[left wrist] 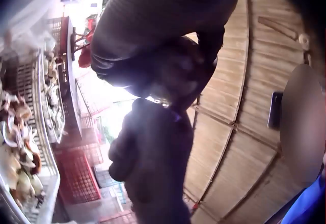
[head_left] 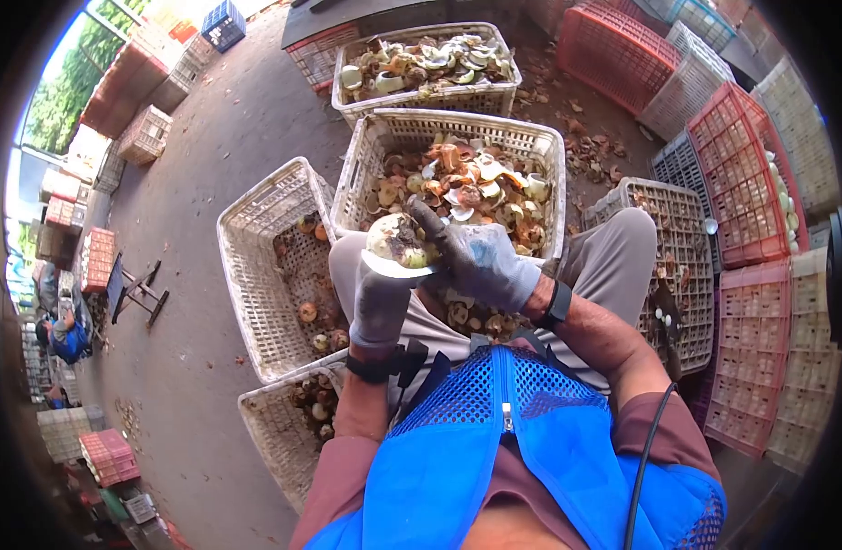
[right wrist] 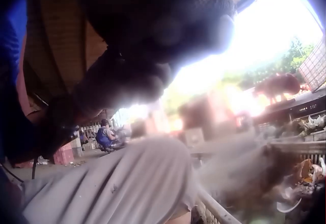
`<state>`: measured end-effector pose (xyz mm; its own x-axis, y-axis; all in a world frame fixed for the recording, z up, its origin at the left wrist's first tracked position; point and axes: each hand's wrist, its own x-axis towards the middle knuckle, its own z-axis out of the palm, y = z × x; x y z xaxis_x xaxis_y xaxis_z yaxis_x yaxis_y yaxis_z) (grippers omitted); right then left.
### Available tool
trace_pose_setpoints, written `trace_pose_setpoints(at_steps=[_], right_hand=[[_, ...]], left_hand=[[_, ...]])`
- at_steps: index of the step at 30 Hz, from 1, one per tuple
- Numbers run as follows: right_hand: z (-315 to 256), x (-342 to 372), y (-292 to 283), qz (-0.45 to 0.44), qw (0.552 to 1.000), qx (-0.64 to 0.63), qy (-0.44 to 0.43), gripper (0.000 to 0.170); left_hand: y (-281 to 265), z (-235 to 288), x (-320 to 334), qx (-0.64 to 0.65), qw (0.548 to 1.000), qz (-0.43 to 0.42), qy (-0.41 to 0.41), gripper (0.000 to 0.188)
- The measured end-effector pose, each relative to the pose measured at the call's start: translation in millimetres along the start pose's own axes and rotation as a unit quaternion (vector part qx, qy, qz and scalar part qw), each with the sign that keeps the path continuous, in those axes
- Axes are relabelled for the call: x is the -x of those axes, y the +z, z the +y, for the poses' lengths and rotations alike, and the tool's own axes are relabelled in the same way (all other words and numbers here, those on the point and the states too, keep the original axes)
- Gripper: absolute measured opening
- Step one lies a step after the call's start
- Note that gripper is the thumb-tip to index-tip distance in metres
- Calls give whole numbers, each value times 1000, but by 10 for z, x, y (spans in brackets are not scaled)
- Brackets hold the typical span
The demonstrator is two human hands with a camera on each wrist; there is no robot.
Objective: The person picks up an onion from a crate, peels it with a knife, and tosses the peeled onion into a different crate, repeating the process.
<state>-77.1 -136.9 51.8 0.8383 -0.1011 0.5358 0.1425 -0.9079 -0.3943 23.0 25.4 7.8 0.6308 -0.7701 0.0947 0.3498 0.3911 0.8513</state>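
An onion [head_left: 398, 240] with pale layers and dark, dirty patches sits in the grip of my gloved left hand [head_left: 380, 307], in front of the knees. Beneath it shows a smooth white curved edge; whether this is onion or a blade I cannot tell. My right hand [head_left: 490, 263], in a stained grey glove, meets the onion from the right, one dark finger or thumb lying along its side. The other right fingers and anything inside them are hidden. Both wrist views show the gloves dark and blurred.
A white crate [head_left: 558, 151] of peels and scraps stands ahead, another crate [head_left: 508, 92] behind it. To the left, a crate [head_left: 233, 275] holds several onions. Red crates [head_left: 737, 183] are stacked at right. A person [right wrist: 105, 136] sits farther off.
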Motion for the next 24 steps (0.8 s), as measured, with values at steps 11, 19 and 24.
trace_pose_setpoints(at_steps=[11,19,24], right_hand=[[380,295,-80,-34,998,39,24,81],[1036,794,340,-102,921,-135,350,61],[761,499,-76,-77,698,-530,476,48]], left_hand=[[290,-235,46,152,979,29,-130,58],[258,-137,-160,44,996,-44,-62,63],[286,-104,-306,-49,994,-68,-71,74]])
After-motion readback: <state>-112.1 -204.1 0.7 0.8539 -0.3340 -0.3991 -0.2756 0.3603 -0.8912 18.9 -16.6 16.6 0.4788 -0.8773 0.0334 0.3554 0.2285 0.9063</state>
